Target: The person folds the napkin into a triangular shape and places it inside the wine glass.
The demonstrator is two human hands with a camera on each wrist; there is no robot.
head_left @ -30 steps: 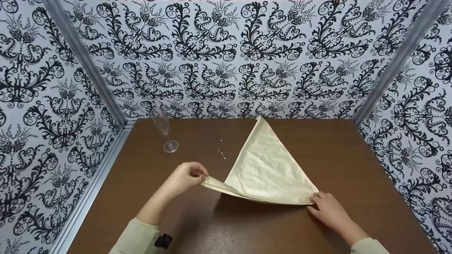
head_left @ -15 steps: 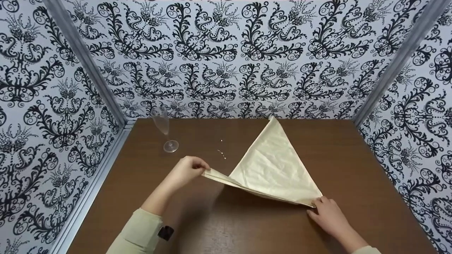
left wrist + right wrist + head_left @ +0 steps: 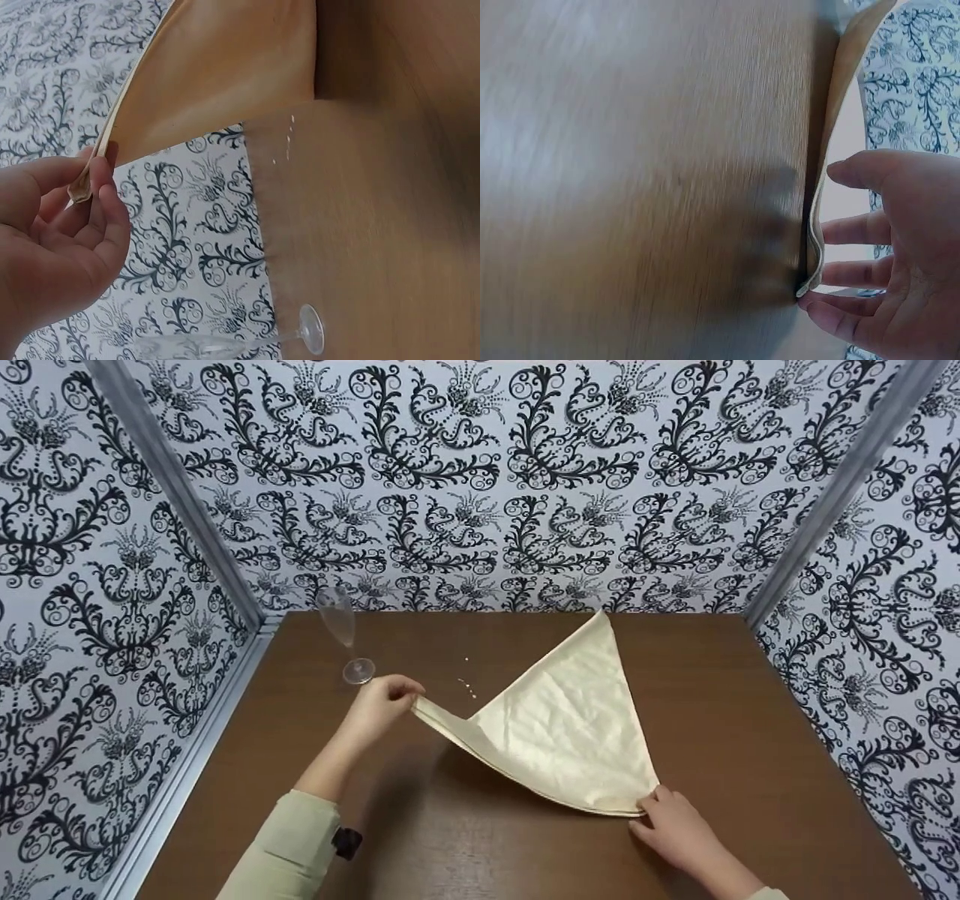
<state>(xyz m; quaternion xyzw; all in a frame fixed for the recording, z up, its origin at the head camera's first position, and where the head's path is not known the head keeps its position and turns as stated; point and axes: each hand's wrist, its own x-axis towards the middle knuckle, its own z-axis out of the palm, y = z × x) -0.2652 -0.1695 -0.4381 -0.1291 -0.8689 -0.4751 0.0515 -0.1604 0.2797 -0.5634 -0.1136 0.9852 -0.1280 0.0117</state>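
Note:
A pale yellow cloth napkin (image 3: 559, 716), folded into a triangle with creases across it, lies partly on the brown table with one point toward the back wall. My left hand (image 3: 381, 706) pinches its left corner and holds it up off the table, so the near edge sags between the hands. In the left wrist view, thumb and fingers of the left hand (image 3: 71, 225) close round the layered corner. My right hand (image 3: 679, 829) grips the right corner low over the table. The right wrist view shows the right hand's fingers (image 3: 855, 274) behind the layered edge.
A clear champagne flute (image 3: 341, 634) stands at the back left, its foot (image 3: 358, 670) close beyond the left hand. Small white specks (image 3: 469, 688) mark the brown table (image 3: 480, 847) left of the napkin. Black-and-white patterned walls (image 3: 480, 487) enclose the back and sides.
My left hand has lifted its corner away from me and to the left. The right hand has come slightly nearer, and the napkin's far point has swung right.

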